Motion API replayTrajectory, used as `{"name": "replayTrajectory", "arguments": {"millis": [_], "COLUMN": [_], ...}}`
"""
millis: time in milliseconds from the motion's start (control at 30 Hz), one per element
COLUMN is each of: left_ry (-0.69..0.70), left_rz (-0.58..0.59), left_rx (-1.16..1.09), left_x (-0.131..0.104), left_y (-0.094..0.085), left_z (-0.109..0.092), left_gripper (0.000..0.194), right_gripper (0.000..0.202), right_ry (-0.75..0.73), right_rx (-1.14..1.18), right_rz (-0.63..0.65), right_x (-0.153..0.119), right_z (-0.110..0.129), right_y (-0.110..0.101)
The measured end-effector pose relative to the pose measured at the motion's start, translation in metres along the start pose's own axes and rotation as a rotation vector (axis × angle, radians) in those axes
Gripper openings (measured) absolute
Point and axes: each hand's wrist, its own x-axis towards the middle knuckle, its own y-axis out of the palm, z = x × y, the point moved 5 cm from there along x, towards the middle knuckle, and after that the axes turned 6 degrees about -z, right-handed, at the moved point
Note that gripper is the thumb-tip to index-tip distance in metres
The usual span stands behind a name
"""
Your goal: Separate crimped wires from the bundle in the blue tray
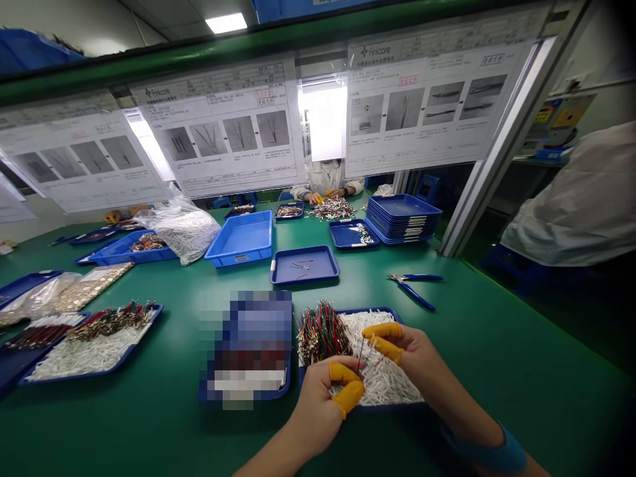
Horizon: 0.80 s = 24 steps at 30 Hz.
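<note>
My left hand (pixel 325 397) and my right hand (pixel 410 348) both wear yellow finger cots on thumb and forefinger. Between them stands a thin dark wire (pixel 360 354), nearly upright. My right fingertips pinch its upper end, and my left finger and thumb close on its lower end. Just below is a blue tray (pixel 397 317) filled with short white tubes (pixel 392 384). On the tray's left side lies a thick bundle of red, green and black wires (pixel 325 331) with brassy ends. Whether a white tube is on the held wire, I cannot tell.
Left of my tray lies a partly blurred blue tray (pixel 258 318). Beyond are a shallow tray (pixel 328 277) with a few wires, blue-handled pliers (pixel 417 291), stacked trays (pixel 405 222) and a blue bin (pixel 243 238). A co-worker's gloved hands (pixel 318 199) work across the table.
</note>
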Motion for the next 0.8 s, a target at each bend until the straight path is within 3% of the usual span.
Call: {"name": "replayTrajectory", "arguments": {"millis": [200, 800], "left_ry": [-0.001, 0.015], "left_rz": [0.025, 0.059], "left_rx": [0.039, 0.040], "left_x": [-0.0001, 0.0009], "left_y": [0.0017, 0.0041], "left_z": [-0.0045, 0.0001], "left_gripper": [0.009, 0.011], "right_gripper": [0.025, 0.023], "right_ry": [0.165, 0.139], "right_rx": [0.401, 0.380], "right_rz": [0.028, 0.068], "right_x": [-0.0017, -0.0043], "right_z": [0.0022, 0.0017], "right_y": [0.0005, 0.0031]}}
